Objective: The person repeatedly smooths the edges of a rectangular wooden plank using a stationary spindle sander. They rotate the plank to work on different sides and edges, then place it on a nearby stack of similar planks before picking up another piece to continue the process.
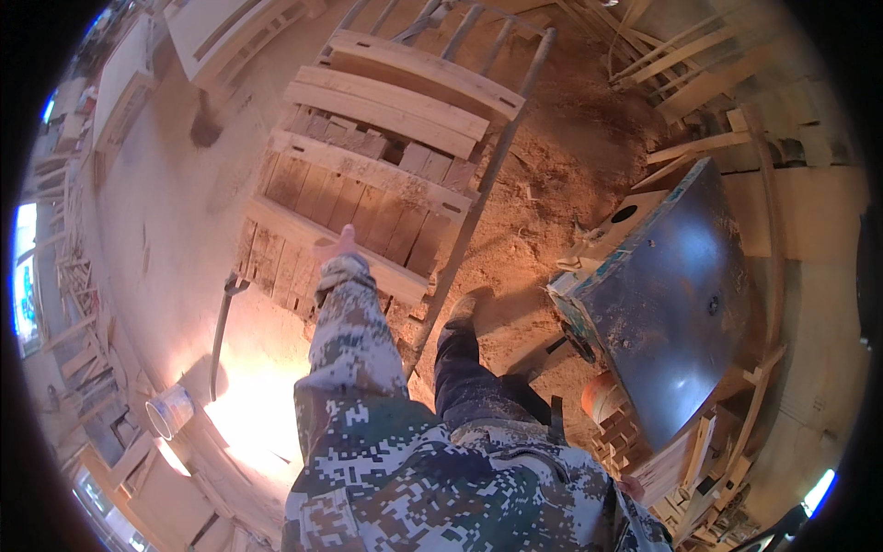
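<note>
My left hand (338,247) reaches forward in a camouflage sleeve to the nearest long board (386,267) on a metal-framed cart (487,179). Its visible fingers are apart at the board's edge. Whether they press on the wood is too small to tell. Under this board lie rows of short wooden planks (354,204). Further along the stack are a slotted board (368,172), a pair of pale boards (386,115) and another slotted board (428,69). Only a sliver of my right hand (633,488) shows low at my right side; its fingers are hidden.
On my right stands a machine with a shiny metal tabletop (681,294), with an orange bucket (602,397) beneath its edge. Sawdust (589,138) covers the floor beside the cart. A white bucket (170,411) stands at the left. Wood strips (690,60) are piled far right.
</note>
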The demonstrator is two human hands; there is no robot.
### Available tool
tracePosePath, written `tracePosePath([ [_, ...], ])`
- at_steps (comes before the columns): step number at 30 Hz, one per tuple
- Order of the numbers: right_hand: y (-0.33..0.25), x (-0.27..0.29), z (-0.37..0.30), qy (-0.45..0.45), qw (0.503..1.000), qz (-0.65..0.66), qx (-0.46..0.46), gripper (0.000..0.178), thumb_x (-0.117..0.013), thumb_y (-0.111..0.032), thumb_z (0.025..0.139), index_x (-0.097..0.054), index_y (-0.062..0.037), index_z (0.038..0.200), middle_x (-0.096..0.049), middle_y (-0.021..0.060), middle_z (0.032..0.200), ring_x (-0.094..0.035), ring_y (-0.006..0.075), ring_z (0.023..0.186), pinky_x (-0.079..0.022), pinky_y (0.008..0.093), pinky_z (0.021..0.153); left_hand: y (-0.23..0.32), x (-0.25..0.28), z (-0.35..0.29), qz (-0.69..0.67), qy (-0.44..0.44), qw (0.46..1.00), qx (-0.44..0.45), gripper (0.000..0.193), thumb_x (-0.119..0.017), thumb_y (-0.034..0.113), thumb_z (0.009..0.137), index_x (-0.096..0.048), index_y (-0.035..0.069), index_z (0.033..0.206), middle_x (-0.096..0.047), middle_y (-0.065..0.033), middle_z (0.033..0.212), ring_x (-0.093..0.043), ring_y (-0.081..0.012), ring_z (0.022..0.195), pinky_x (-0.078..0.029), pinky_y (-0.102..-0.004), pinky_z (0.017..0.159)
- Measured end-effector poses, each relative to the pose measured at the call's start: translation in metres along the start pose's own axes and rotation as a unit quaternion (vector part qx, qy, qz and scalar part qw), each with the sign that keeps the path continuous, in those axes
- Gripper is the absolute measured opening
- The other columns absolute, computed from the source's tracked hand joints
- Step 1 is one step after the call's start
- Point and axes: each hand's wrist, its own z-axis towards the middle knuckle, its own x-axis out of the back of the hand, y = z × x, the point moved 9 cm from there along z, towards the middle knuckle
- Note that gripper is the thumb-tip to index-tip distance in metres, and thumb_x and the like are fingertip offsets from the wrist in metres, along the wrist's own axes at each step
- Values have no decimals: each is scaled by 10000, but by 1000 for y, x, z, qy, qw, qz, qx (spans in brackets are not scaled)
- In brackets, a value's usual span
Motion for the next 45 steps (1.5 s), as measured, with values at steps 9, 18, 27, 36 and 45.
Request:
tracePosePath([
  [9,-103,-41,9,19,991,-30,128,517,-792,-179,861,-653,8,1322,-755,145,1088,-723,227,1047,-593,391,907,9,20,-9,-319,55,940,-105,1043,-757,259,910,-111,102,1713,-445,-328,1585,-582,-444,1368,-420,-553,1217],
  [18,-90,-60,47,-83,978,-93,169,482,-777,-197,951,-632,-6,1368,-773,185,1099,-755,289,980,-610,417,849,10,-40,-3,-61,-15,996,-69,1009,-767,195,926,-146,122,1718,-480,-261,1583,-603,-399,1335,-492,-530,1132],
  [27,-305,-110,-22,43,920,-154,359,402,-672,-103,863,-702,15,1245,-744,203,1092,-734,356,1040,-576,436,914,-2,-36,-97,-562,-331,732,-198,799,-730,-54,938,-364,131,1623,-637,-80,1384,-645,-210,1164,-553,-337,974],
  [36,-540,-231,-125,-50,787,-195,583,652,-767,-233,879,-581,-1,1460,-618,244,1415,-583,419,1322,-455,475,1146,2,-56,-360,-413,-735,504,-189,775,-807,17,893,-439,62,1574,-560,-111,1521,-570,-275,1365,-491,-426,1136],
  [45,-430,-165,-72,-161,849,201,462,1041,-862,-78,751,-379,-168,1668,-598,202,1445,-587,337,1338,-430,439,1178,-34,-66,-540,-113,-823,464,-308,993,-753,-44,844,-258,97,1692,-430,-102,1659,-459,-293,1492,-376,-456,1239],
])
